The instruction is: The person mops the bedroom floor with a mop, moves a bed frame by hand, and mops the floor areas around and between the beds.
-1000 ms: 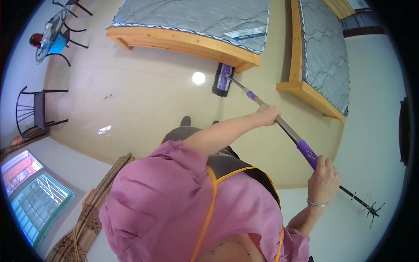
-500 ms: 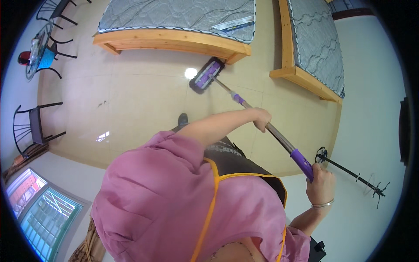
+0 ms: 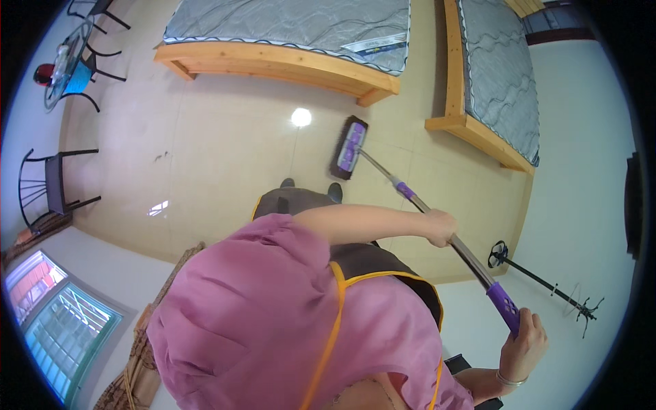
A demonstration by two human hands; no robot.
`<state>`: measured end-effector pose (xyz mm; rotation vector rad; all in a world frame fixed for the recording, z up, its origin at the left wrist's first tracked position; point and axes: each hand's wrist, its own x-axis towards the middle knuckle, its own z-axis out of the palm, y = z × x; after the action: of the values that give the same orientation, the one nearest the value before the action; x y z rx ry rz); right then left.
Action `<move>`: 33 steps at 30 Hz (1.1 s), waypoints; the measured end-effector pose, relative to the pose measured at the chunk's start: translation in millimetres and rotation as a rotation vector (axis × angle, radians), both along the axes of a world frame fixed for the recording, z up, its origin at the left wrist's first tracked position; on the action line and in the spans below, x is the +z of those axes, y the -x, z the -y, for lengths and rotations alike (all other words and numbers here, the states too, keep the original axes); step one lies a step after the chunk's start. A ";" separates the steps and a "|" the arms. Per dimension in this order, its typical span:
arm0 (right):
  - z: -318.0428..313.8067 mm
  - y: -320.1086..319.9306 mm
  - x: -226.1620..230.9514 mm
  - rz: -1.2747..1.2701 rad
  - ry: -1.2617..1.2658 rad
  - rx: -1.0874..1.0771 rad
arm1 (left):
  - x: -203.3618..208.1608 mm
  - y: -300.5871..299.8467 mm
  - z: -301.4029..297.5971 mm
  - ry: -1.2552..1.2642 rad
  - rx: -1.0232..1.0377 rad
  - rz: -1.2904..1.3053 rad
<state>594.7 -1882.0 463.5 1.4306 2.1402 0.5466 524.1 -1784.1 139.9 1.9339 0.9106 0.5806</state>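
Note:
A flat mop with a purple plate and dark fluffy edging [image 3: 350, 147] rests on the shiny beige floor in front of the near bed. Its metal pole [image 3: 470, 258] slants down to the right, with purple parts at the joint and the end. Partway along the pole, my left hand [image 3: 439, 227] is wrapped round the metal. My right hand [image 3: 523, 348], with bracelets at the wrist, grips the end of the purple handle [image 3: 503, 309]. Its fingers are partly hidden from view.
A wooden bed with a grey mattress [image 3: 287, 31] stands ahead, and a second bed [image 3: 502, 89] stands right of it. A black coat stand [image 3: 540, 273] is by the right wall. Black chairs [image 3: 55, 181] and a glass table [image 3: 68, 65] line the left side.
The mop head has come away from the bed's corner leg, moving right and nearer to me, and has turned more upright. Both hands have shifted right and lower with the pole.

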 end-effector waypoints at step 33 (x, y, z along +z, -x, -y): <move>-51.2 85.1 -264.7 -0.505 0.513 0.429 | -189.1 260.7 99.4 0.264 0.559 -0.530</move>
<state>509.6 -1830.8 198.7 0.8831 2.7374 -0.2584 263.3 -1883.5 -49.2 1.6054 1.7998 0.2283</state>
